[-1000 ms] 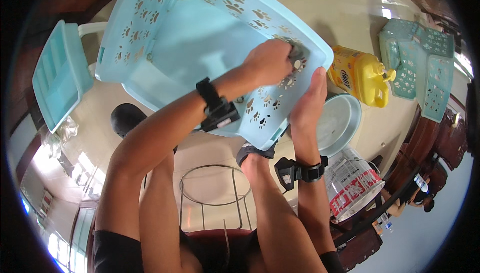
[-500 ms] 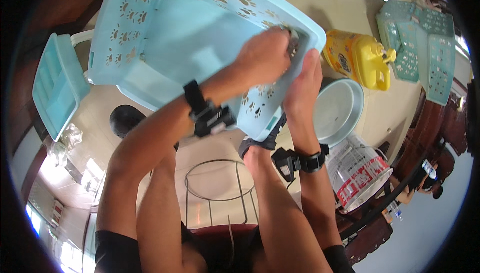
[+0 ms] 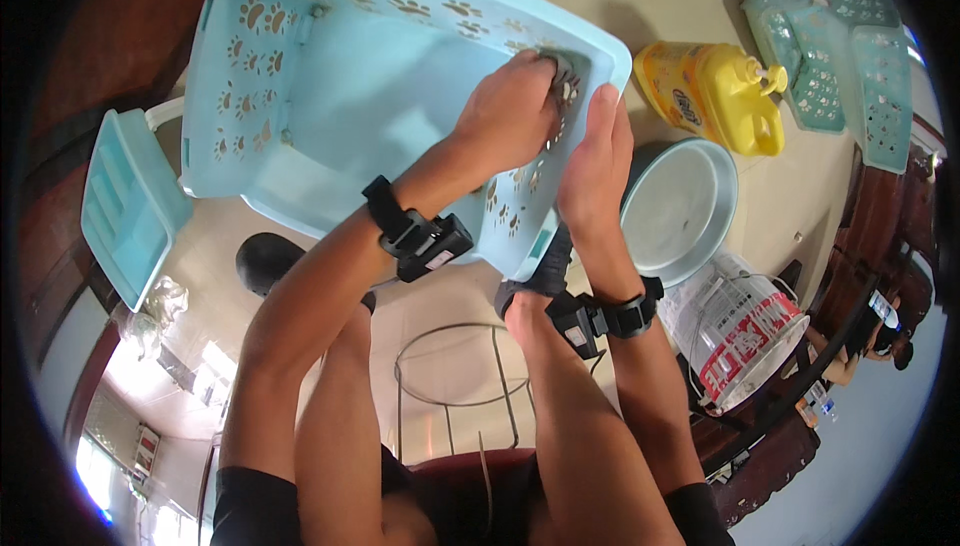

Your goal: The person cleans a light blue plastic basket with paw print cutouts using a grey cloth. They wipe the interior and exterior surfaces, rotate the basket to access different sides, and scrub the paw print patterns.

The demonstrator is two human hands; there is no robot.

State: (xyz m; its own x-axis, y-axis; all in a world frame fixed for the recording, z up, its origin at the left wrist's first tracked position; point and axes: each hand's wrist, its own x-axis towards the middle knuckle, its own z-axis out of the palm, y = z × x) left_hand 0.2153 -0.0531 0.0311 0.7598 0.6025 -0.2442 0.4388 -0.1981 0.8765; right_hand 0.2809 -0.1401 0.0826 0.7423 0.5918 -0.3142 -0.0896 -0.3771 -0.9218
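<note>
A large light-blue plastic basket with paw-print cutouts is tilted in front of me, its inside facing me. Inside it, my left hand is closed around a small grey scrubber or wadded cloth, pressed to the right-hand wall. Its exact kind is partly hidden by my fingers. My right hand braces that same wall from outside, fingers stretched up along it near the rim. The basket's lower corner is near my shoe.
Right of the basket stand a yellow jug, a round basin and a white bucket with red print. Green-blue baskets lie farther right. A blue tray-like piece leans at left. A metal ring stand is between my legs.
My left hand and the grey thing have shifted slightly left along the basket wall. The whole view has turned a little, and my right hand stays against the basket.
</note>
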